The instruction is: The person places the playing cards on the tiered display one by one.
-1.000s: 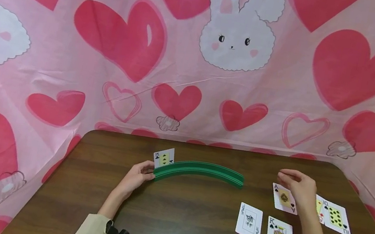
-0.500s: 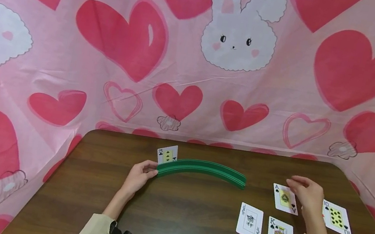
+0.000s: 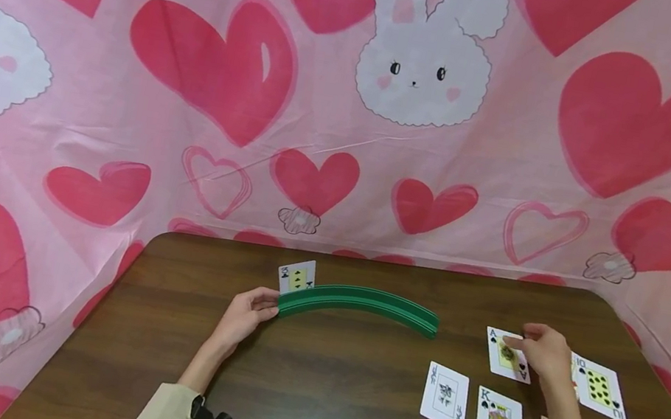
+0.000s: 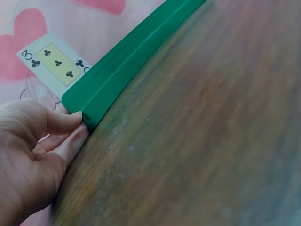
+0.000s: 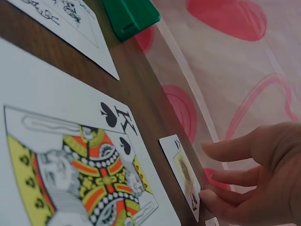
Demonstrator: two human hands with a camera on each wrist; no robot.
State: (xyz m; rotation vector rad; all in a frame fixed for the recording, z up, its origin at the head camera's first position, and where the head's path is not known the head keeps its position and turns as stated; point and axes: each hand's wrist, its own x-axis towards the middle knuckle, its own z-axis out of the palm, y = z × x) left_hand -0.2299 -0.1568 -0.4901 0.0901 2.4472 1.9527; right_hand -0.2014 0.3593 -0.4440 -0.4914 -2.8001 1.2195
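Over the ace of spades [image 3: 500,352], R hand [image 3: 547,354] is lower than 1 s ago, fingers loosely bent, gripping nothing; contact can't tell, but ace seems w/in fingertip reach. L hand [image 3: 245,311] pinches green rack [image 3: 360,299] at its L end, 3 of clubs [image 3: 295,276] standing there. Bench [image 3: 339,382] shows btwn rack's R end & ace; far edge just behind; joker [image 3: 445,398] nearer.

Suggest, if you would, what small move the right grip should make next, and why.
I would probably close the right grip on the ace: it reaches over that card, which lies on the table, and seems to hold nothing. The left grip pinches the rack at the end where a three stands, so the ace could perhaps join it.
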